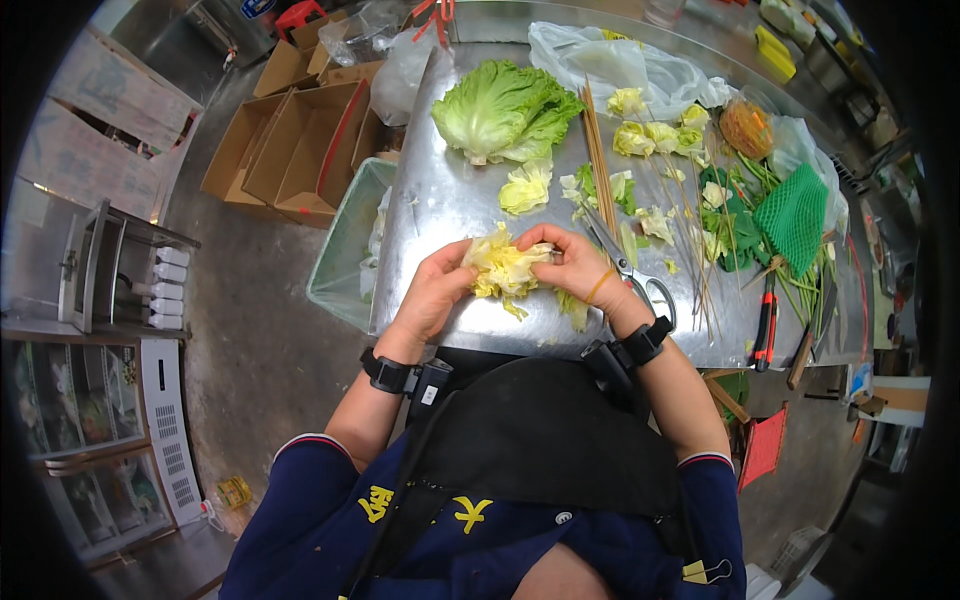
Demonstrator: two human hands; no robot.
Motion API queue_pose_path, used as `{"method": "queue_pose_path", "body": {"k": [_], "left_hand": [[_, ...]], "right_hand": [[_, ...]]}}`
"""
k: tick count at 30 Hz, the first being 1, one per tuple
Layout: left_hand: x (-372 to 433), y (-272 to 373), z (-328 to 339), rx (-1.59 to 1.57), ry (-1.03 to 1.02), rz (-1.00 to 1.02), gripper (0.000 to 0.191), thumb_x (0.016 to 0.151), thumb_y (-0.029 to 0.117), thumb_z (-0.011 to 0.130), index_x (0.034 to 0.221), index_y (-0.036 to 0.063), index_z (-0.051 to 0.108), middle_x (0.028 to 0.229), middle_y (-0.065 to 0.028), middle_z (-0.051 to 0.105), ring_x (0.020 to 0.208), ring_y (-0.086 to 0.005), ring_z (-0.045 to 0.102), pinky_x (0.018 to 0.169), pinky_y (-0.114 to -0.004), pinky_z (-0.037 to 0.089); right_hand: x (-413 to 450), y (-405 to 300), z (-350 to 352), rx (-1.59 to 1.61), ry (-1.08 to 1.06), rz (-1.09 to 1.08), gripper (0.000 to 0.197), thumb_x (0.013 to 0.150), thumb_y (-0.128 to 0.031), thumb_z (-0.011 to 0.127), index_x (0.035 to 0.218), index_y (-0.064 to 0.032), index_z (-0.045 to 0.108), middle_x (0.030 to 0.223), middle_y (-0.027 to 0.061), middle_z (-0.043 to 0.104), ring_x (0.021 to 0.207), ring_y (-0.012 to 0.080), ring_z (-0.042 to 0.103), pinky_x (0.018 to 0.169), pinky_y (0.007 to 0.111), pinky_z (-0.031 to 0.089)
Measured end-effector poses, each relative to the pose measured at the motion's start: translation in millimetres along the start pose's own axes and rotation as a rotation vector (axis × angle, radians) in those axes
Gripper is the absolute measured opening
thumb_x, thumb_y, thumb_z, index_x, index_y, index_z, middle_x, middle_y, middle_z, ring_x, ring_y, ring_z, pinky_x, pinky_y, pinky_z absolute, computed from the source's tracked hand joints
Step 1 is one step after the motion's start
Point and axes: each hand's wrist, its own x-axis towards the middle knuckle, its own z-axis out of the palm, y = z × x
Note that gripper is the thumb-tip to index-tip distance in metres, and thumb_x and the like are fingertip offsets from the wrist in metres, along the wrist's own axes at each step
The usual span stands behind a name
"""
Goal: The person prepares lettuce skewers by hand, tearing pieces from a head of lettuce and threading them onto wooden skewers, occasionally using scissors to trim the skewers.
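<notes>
Between my two hands is a bunch of pale yellow lettuce leaves (501, 262), held just above the front of the steel table (450, 202). My left hand (436, 289) pinches its left side. The fingers of my right hand (574, 262), with a yellow rubber band at the wrist, grip the right side. Under the right hand a loose leaf piece (574, 309) lies by the table edge. Scissors (637, 274) rest just right of that hand, partly hidden by it. Beyond the hands are a pale leaf (526, 186) and a large green lettuce head (504, 112).
Bamboo skewers (598, 157) lie beside skewered lettuce bundles (652, 139). To the right are green foam netting (795, 217), red-handled pliers (766, 322) and a wooden-handled knife (804, 356). A lined bin (341, 255) stands at the table's left, with cardboard boxes (300, 150) behind it.
</notes>
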Motion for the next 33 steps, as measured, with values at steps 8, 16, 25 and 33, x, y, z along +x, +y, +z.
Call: {"method": "queue_pose_path", "body": {"k": [8, 16, 25, 33], "left_hand": [[1.7, -2.8, -3.8, 0.074, 0.052, 0.08, 0.039, 0.086, 0.003, 0.048, 0.123, -0.0062, 0.045, 0.113, -0.0128, 0.057, 0.101, -0.0176, 0.057, 0.089, -0.029, 0.045], [-2.6, 0.2, -12.4, -0.223, -0.023, -0.004, 0.041, 0.087, 0.009, 0.052, 0.124, -0.006, 0.045, 0.116, -0.0142, 0.056, 0.106, -0.0237, 0.056, 0.094, -0.037, 0.043], [-4.4, 11.8, 0.4, -0.214, -0.133, -0.034, 0.053, 0.083, 0.007, 0.054, 0.132, -0.0029, 0.036, 0.129, -0.0158, 0.045, 0.116, -0.0246, 0.047, 0.099, -0.036, 0.036], [-1.6, 7.4, 3.8, -0.085, -0.073, -0.111, 0.055, 0.078, 0.0, 0.053, 0.13, -0.0046, 0.035, 0.118, -0.011, 0.051, 0.108, -0.019, 0.052, 0.094, -0.029, 0.04]], "right_hand": [[0.1, -24.4, 18.8, -0.878, 0.026, -0.341, 0.039, 0.068, -0.011, 0.063, 0.106, -0.0089, 0.058, 0.105, 0.0125, 0.058, 0.099, 0.0304, 0.056, 0.087, 0.033, 0.044], [2.6, -7.2, 7.1, -0.053, 0.07, -0.052, 0.023, 0.074, -0.007, 0.06, 0.096, -0.0082, 0.061, 0.092, 0.001, 0.061, 0.081, 0.0071, 0.056, 0.073, 0.022, 0.046], [3.0, -24.6, 15.1, -0.662, 0.149, -0.464, 0.021, 0.065, 0.003, 0.056, 0.084, -0.0077, 0.059, 0.095, 0.006, 0.062, 0.093, 0.0252, 0.056, 0.084, 0.032, 0.044], [2.7, -22.4, 15.5, -0.726, 0.123, -0.595, 0.018, 0.063, 0.004, 0.055, 0.078, -0.0064, 0.055, 0.098, 0.0065, 0.062, 0.095, 0.0272, 0.055, 0.082, 0.033, 0.045]]}}
